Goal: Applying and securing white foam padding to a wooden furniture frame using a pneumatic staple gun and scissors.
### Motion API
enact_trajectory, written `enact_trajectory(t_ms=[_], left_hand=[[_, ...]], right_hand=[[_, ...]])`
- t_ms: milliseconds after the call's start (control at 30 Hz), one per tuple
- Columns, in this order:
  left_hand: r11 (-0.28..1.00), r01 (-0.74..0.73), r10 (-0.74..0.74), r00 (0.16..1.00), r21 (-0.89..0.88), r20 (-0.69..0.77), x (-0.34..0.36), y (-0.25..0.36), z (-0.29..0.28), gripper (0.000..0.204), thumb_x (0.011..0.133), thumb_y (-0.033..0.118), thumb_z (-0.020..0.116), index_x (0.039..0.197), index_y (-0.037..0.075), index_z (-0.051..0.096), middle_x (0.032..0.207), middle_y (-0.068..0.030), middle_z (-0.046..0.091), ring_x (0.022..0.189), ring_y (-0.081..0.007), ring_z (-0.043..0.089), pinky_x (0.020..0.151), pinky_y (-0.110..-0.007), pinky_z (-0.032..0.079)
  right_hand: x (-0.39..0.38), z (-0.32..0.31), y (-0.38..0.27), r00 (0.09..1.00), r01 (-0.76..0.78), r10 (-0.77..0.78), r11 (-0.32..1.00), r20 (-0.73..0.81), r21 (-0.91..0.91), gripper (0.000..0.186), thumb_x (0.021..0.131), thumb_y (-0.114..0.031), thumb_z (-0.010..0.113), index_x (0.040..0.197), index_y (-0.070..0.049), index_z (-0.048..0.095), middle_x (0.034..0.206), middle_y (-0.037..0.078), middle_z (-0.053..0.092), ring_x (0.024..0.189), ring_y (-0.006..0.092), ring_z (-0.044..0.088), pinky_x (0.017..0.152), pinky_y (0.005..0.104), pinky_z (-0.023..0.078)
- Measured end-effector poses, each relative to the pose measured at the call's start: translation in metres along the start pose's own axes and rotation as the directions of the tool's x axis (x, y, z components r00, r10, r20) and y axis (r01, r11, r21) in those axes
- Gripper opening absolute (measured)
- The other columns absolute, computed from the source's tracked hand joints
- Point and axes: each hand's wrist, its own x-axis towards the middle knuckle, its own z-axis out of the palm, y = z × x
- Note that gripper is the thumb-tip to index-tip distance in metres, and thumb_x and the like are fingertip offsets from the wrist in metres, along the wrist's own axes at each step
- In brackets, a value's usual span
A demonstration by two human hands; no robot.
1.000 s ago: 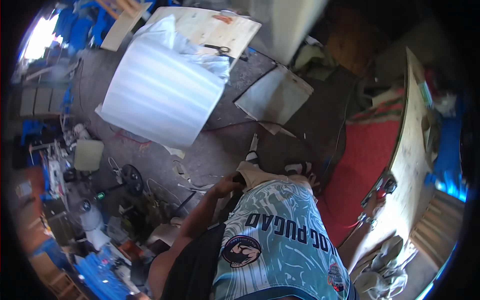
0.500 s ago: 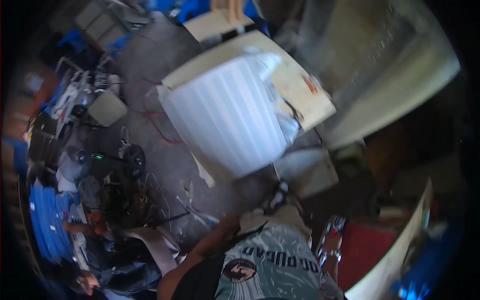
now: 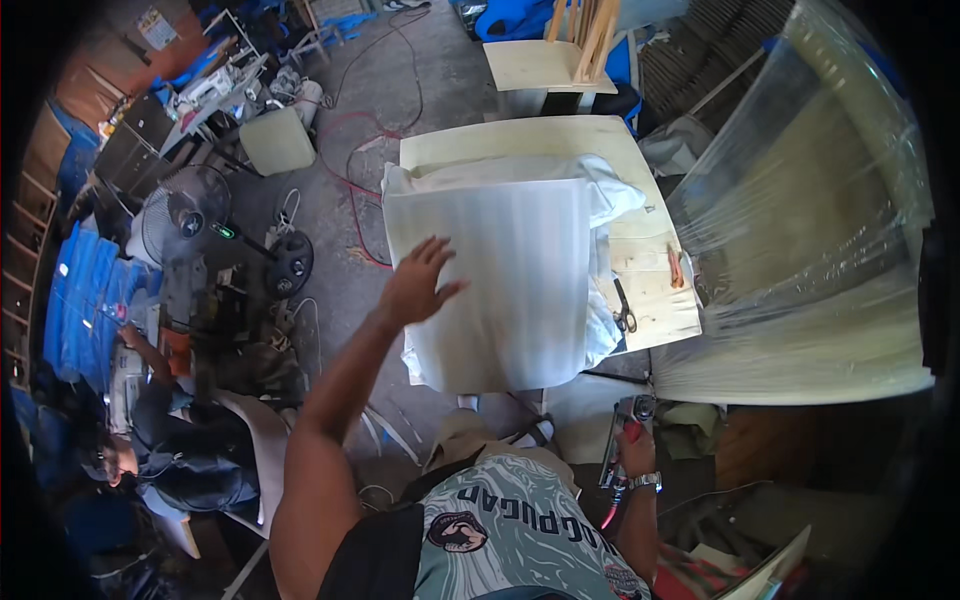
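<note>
My left hand (image 3: pixel 418 283) reaches out with its fingers spread, over the left part of a white, faintly striped foam sheet (image 3: pixel 510 300). Whether the fingers touch the sheet I cannot tell. Beneath the sheet, white cloth (image 3: pixel 610 190) sticks out, and both rest on a pale wooden board (image 3: pixel 655 285). Low on the right, my right hand (image 3: pixel 637 455) is closed round a staple gun (image 3: pixel 612 462) with a red hose at its lower end. Black-handled scissors (image 3: pixel 624 308) lie at the cloth's right edge. Farther right on the board is an orange-handled tool (image 3: pixel 676 268).
A large plastic-wrapped panel (image 3: pixel 800 250) leans at the right. Beyond the board stands a small wooden table (image 3: pixel 545 72) with upright sticks. A red hose (image 3: pixel 352 190) crosses the floor at left, near a standing fan (image 3: pixel 180 215). Another person (image 3: pixel 200 450) sits at the lower left.
My left hand has risen from beside my body and stretched forward over the foam sheet. The view has turned and steadied. The staple gun stays in my right hand.
</note>
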Motion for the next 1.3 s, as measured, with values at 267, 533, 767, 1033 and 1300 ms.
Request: enact_trajectory(t_ms=[267, 533, 767, 1033, 1300], left_hand=[[0.977, 0.179, -0.191, 0.976, -0.112, -0.106, 0.19, -0.16, 0.008, 0.068, 0.087, 0.058, 0.062, 0.107, -0.007, 0.065, 0.107, -0.0255, 0.068, 0.101, -0.0386, 0.065, 0.087, -0.045, 0.05], [0.936, 0.304, -0.139, 0.779, -0.176, 0.611, 0.21, -0.226, 0.039, 0.06, 0.082, 0.056, 0.067, 0.067, -0.003, 0.066, 0.07, -0.0239, 0.066, 0.067, -0.0352, 0.064, 0.068, -0.043, 0.05], [0.865, 0.126, -0.1, 0.992, -0.486, 0.079, 0.184, -0.229, 0.049, 0.029, 0.093, 0.027, 0.059, 0.092, -0.002, 0.058, 0.089, -0.0245, 0.065, 0.085, -0.0418, 0.063, 0.075, -0.047, 0.049], [0.838, 0.453, -0.438, 0.891, -0.304, 0.12, 0.163, -0.186, 0.045, 0.062, 0.091, 0.06, 0.053, 0.122, 0.007, 0.056, 0.115, -0.0251, 0.063, 0.112, -0.0406, 0.058, 0.097, -0.044, 0.045], [0.933, 0.282, -0.273, 0.959, -0.224, 0.072, 0.178, -0.199, 0.073, 0.044, 0.093, 0.044, 0.052, 0.101, 0.003, 0.067, 0.098, -0.0253, 0.068, 0.1, -0.0444, 0.063, 0.088, -0.051, 0.049]], right_hand=[[-0.054, 0.015, -0.084, 0.989, -0.143, 0.145, 0.986, -0.018, 0.089, 0.029, 0.085, -0.023, 0.073, 0.094, 0.001, 0.059, 0.058, 0.007, 0.06, 0.045, 0.0176, 0.062, 0.04, 0.0327, 0.047], [-0.086, 0.053, -0.158, 0.893, -0.448, 0.45, 0.891, -0.012, 0.076, 0.034, 0.086, -0.031, 0.075, 0.082, -0.001, 0.058, 0.056, 0.007, 0.059, 0.044, 0.017, 0.061, 0.038, 0.033, 0.048], [-0.031, 0.051, -0.205, 0.942, -0.335, 0.327, 0.935, 0.079, 0.117, 0.037, 0.086, -0.03, 0.075, 0.095, 0.002, 0.061, 0.067, 0.007, 0.062, 0.047, 0.016, 0.061, 0.042, 0.0327, 0.048], [0.01, 0.072, -0.175, 0.953, -0.256, 0.209, 0.943, 0.219, 0.213, 0.037, 0.088, -0.03, 0.073, 0.104, 0.0, 0.061, 0.073, 0.003, 0.061, 0.05, 0.012, 0.057, 0.044, 0.0283, 0.047], [-0.031, 0.086, -0.135, 0.933, -0.281, 0.206, 0.928, 0.295, 0.242, 0.038, 0.087, -0.031, 0.076, 0.106, -0.003, 0.06, 0.068, 0.001, 0.058, 0.051, 0.0107, 0.056, 0.046, 0.0275, 0.047]])
